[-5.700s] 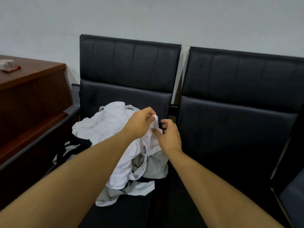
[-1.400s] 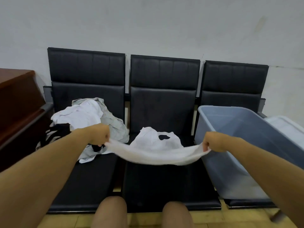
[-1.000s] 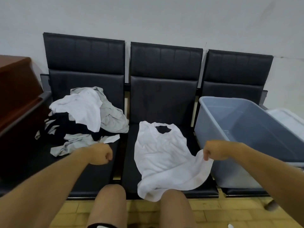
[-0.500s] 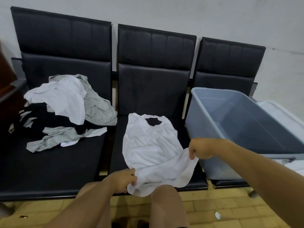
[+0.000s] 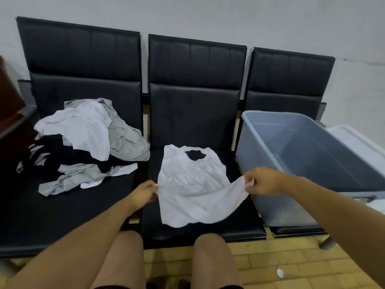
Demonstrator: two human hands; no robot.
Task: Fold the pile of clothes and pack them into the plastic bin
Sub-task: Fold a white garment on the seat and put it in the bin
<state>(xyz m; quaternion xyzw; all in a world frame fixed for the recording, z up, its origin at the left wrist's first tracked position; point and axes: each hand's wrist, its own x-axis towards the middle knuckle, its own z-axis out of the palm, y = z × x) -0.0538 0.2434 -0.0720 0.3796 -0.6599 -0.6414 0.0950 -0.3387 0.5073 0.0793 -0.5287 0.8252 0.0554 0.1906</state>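
White sleeveless top [image 5: 193,184] lies flat on middle seat [image 5: 239,226], frame centre. Left hand [image 5: 143,192] and right hand [image 5: 260,181] pinch its side edges. Plastic bin [image 5: 260,163] at right, clothes pile [image 5: 87,142] at left. Risk: uneven pull bunches hem, crooked fold.

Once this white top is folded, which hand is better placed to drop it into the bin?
Probably the right hand: it pinches the white top on the side next to the plastic bin. The left hand grips the far edge, beside the clothes pile.
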